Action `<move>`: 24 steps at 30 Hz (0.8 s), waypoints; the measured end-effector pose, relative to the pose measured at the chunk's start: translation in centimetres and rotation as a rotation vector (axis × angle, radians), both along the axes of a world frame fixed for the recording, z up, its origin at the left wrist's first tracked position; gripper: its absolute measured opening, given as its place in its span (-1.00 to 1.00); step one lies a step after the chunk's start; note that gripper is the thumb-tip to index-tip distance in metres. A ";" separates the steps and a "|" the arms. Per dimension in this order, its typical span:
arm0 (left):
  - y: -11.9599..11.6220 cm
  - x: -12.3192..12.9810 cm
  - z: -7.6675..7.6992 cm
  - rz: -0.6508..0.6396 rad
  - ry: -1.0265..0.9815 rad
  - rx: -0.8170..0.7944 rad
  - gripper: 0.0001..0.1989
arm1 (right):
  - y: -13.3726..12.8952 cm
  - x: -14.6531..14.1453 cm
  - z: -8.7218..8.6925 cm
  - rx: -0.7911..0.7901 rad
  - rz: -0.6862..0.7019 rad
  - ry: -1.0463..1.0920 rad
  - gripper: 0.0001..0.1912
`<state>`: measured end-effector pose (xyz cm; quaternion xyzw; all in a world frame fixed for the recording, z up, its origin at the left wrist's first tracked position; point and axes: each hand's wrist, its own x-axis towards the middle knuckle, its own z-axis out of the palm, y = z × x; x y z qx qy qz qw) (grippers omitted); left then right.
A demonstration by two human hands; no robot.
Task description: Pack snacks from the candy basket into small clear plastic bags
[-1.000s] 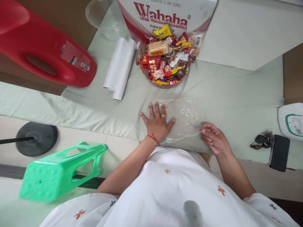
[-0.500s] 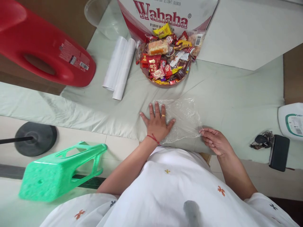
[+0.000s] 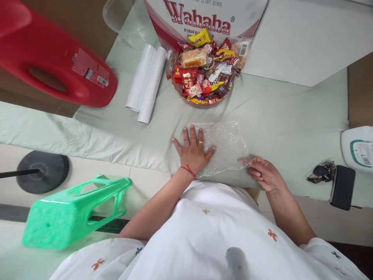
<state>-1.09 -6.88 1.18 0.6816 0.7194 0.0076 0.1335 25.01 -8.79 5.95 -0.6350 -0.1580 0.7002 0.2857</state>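
A clear plastic bag (image 3: 225, 142) lies flat on the pale green cloth (image 3: 279, 116), right at the front edge. My left hand (image 3: 194, 151) presses on the bag's left side, fingers spread, palm down. At the bag's right edge, my right hand (image 3: 264, 171) pinches the film between thumb and fingertips. Beyond both hands sits a round dish (image 3: 204, 104) heaped with wrapped candies and snacks (image 3: 204, 74); neither hand touches it.
Two rolls of white paper (image 3: 147, 83) lie left of the dish, near a red jug (image 3: 96, 83). A Wahaha carton (image 3: 201, 19) stands behind. Keys (image 3: 322, 172), a black phone (image 3: 343, 187) and a white bottle (image 3: 359, 149) are at right. A green stool (image 3: 55, 221) is at lower left.
Where my right hand pinches, the bag's right edge now shows a small reddish patch near the fingertips. My left hand stays in place. The view has shifted very slightly.
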 end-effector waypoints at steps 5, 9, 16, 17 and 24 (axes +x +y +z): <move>0.0 0.0 0.1 -0.004 -0.003 -0.001 -0.12 | -0.2 0.0 -0.6 0.048 -0.009 -0.042 -0.48; 0.0 0.0 0.1 -0.005 0.000 -0.012 -0.11 | -0.4 0.3 -0.6 0.060 0.026 -0.066 -0.46; 0.0 0.0 0.1 -0.007 -0.006 -0.002 -0.11 | -0.6 1.0 -0.8 0.055 0.050 -0.131 -0.46; 0.0 0.0 0.1 -0.009 -0.003 0.000 -0.11 | -0.7 1.1 -0.9 0.058 0.049 -0.143 -0.46; 0.0 0.0 0.1 -0.008 0.003 -0.008 -0.11 | -0.5 0.8 -0.3 0.092 0.084 -0.182 -0.47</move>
